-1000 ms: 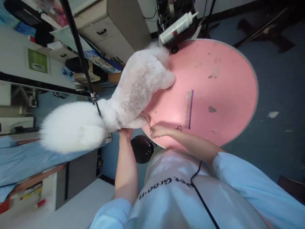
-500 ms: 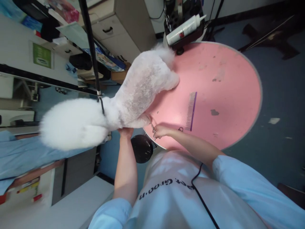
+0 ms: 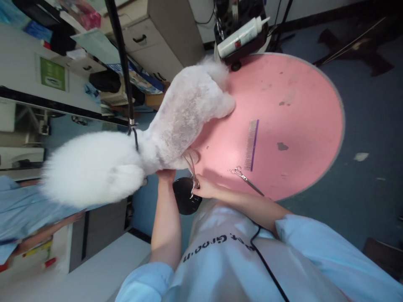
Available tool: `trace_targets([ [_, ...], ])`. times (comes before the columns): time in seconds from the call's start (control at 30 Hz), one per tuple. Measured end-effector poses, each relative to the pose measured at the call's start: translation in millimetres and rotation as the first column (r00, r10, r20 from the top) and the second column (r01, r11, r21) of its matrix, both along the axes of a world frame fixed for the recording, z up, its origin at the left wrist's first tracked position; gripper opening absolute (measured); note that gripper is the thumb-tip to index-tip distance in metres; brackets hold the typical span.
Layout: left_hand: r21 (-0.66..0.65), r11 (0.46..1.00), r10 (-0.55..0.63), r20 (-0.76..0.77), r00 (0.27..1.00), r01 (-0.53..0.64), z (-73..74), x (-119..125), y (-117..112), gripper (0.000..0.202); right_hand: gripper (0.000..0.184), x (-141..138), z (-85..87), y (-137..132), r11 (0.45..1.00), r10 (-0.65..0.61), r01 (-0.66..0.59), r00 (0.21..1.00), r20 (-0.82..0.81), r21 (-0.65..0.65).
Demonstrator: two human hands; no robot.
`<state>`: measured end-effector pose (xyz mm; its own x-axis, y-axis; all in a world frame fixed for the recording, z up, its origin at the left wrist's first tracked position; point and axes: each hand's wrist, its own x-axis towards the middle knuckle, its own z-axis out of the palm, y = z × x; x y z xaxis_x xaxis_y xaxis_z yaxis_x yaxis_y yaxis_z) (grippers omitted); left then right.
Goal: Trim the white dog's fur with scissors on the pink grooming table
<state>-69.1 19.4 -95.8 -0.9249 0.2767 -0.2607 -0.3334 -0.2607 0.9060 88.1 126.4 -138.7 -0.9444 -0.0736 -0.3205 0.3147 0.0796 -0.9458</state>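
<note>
A white fluffy dog (image 3: 179,115) stands at the left edge of a round pink table (image 3: 302,126), its head toward the left and hanging past the rim. My right hand (image 3: 204,186) holds a pair of scissors (image 3: 192,170) by the finger rings. Their blades are apart and point up to the dog's front leg, by the paw (image 3: 192,156). My left hand (image 3: 166,174) reaches under the dog's chest and touches its fur; the fingers are hidden there. A second pair of scissors (image 3: 247,179) lies near my right forearm, below a purple-backed comb (image 3: 252,144).
A black post (image 3: 124,63) with a loop round the dog's neck rises at left. A tool holder with a white bottle (image 3: 241,37) stands at the table's top edge. Below the near rim is a black round stool seat (image 3: 185,197). Another person in blue (image 3: 25,209) is at far left.
My right hand has moved left and slightly down with the scissors, whose blades are now spread wider. The second scissors on the table have come into fuller view. The dog's head has shifted slightly left.
</note>
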Motion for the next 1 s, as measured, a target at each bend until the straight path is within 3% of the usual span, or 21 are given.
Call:
trace_targets([
  [0.2,-0.095,0.995,0.001,-0.035,0.999,-0.004,-3.7,0.8,-4.6,0.057,0.025,-4.0,-7.9,-29.1,0.990,-0.087,0.085,0.996,-0.005,-0.116],
  [0.47,-0.263,0.964,-0.078,-0.108,0.991,0.047,-4.5,0.0,-3.9,0.061,0.025,-2.9,-6.2,-32.0,0.987,-0.108,0.108,0.994,0.003,-0.119],
  [0.57,-0.255,0.964,-0.101,-0.098,0.990,0.073,-1.1,1.2,0.2,0.062,0.026,-4.5,-5.3,-34.6,0.986,-0.100,0.102,0.995,0.018,-0.130],
  [0.7,-0.221,0.974,-0.077,-0.089,0.993,0.056,-1.6,0.1,1.5,0.058,0.025,0.1,-4.9,-8.6,0.990,-0.113,0.115,0.993,0.021,-0.088],
  [0.77,-0.318,0.947,-0.075,-0.113,0.991,0.036,-6.7,-2.7,-0.8,0.060,0.018,8.6,-6.8,28.3,0.992,-0.106,0.103,0.993,0.045,0.072],
  [0.8,-0.381,0.924,-0.077,-0.123,0.989,0.024,-11.3,-4.2,-3.0,0.063,0.009,14.1,-8.4,51.7,0.975,-0.077,0.055,0.992,0.096,0.218],
  [0.83,-0.441,0.897,-0.077,-0.128,0.989,0.013,-17.5,-5.4,-5.7,0.065,0.015,20.0,-10.2,76.7,0.921,-0.079,0.010,0.983,0.163,0.390],
  [0.9,-0.528,0.849,-0.065,-0.127,0.990,-0.012,-34.9,-5.1,-12.9,0.061,0.030,31.5,-13.5,125.3,0.741,-0.141,-0.089,0.948,0.284,0.666],
  [0.93,-0.567,0.824,-0.059,-0.121,0.991,-0.021,-45.7,-2.9,-16.8,0.054,0.032,36.6,-14.7,145.9,0.652,-0.188,-0.133,0.925,0.329,0.747],
  [1.0,-0.675,0.737,-0.054,-0.115,0.992,-0.039,-69.9,5.8,-23.5,0.042,0.033,44.7,-16.2,175.0,0.554,-0.241,-0.222,0.880,0.410,0.802],
])
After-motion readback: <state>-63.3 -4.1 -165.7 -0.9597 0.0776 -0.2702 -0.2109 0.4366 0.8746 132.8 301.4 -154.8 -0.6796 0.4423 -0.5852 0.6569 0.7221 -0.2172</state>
